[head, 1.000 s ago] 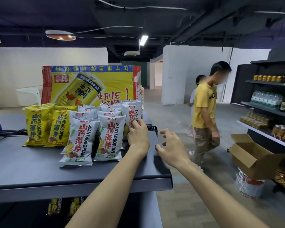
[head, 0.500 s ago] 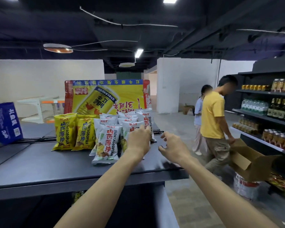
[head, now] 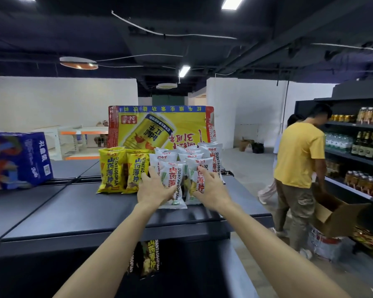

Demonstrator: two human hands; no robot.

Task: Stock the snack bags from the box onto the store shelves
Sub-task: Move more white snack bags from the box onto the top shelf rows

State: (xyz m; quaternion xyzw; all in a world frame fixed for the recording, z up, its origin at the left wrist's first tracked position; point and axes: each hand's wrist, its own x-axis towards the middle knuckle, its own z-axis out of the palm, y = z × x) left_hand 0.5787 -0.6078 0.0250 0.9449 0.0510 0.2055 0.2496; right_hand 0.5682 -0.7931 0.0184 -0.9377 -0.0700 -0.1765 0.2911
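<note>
The left hand (head: 156,190) and right hand (head: 210,191) lay spread, uncurled, pressing the two front white bags (head: 177,183) on the shelf top (head: 73,203). Pushed too hard, those standing just beyond both palms could topple sideways onto the yellow bags (head: 112,171).

- The ceiling (head: 181,29) is dark, so your room looks dim up high.
- Light comes from the long lamps (head: 184,70) above you.
- The white wall (head: 52,100) looks bright.
- The snack bags (head: 172,179) shine a little.
- Under the shelf top (head: 73,207) it is almost black.
- Lines bend near the edges of your view.
- The person in yellow (head: 299,155) looks a bit blurry.
</note>
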